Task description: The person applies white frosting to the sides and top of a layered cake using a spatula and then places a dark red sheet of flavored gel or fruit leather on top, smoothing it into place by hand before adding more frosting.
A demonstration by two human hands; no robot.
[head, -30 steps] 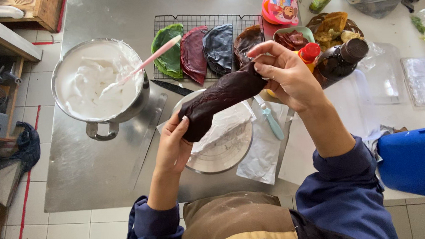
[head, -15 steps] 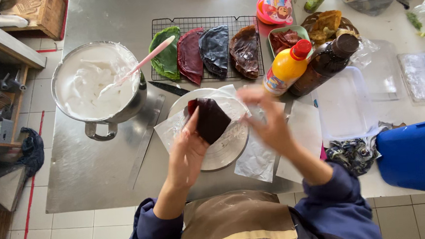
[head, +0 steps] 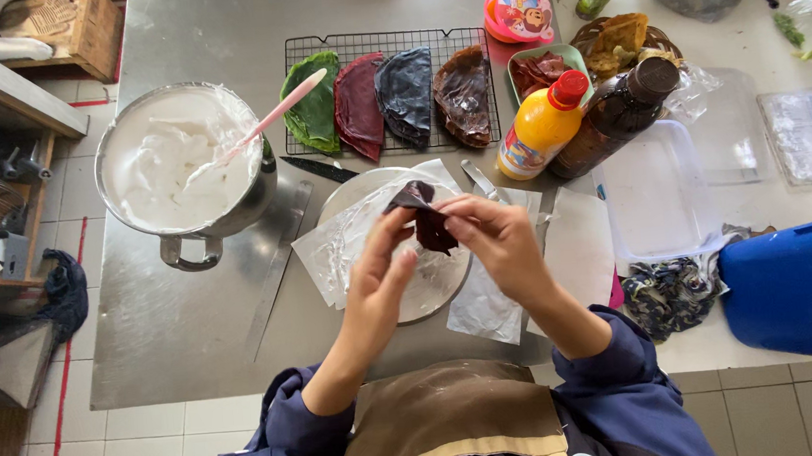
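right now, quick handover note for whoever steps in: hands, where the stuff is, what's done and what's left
Left hand: fingers pinch the near side of the small dark red sheet.
Right hand: fingers pinch its other edge; both hold it just above the round plate.
Clear film lies over the plate.
Pot of white cream with the pink spatula sits to the left.
Done: four folded pieces, green, red, dark and brown, lie on the wire rack.
Left: the sheet in hand is not folded like the rack pieces, and no cream shows on it.
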